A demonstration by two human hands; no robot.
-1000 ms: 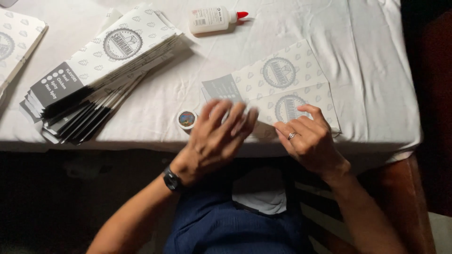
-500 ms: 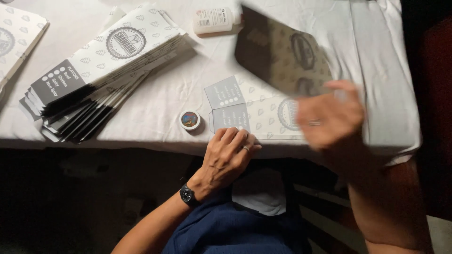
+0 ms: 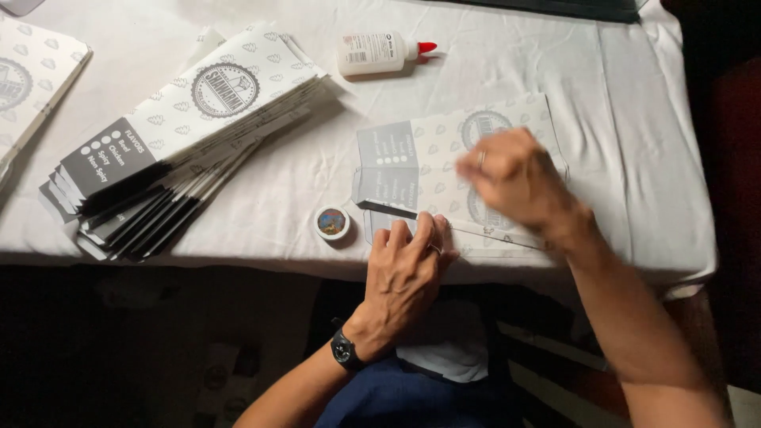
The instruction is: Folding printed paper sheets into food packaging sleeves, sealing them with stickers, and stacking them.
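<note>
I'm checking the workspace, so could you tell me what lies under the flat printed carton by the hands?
The flat printed carton rests on the white tablecloth. The left hand and right hand press on top. Anything directly beneath it is covered.

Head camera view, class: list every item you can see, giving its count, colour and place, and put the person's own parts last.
flat carton: one, white and grey, table's near edge, under both hands
stack of flat cartons: one fanned pile, white and grey, left
more cartons: far left edge, count unclear
glue bottle: one, white with red cap, lying at the back
small round tin: one, left of the carton
tablecloth: one, white
wristwatch: one, black, left wrist
left hand: pressing the carton's near edge
right hand: blurred, over the carton
</note>
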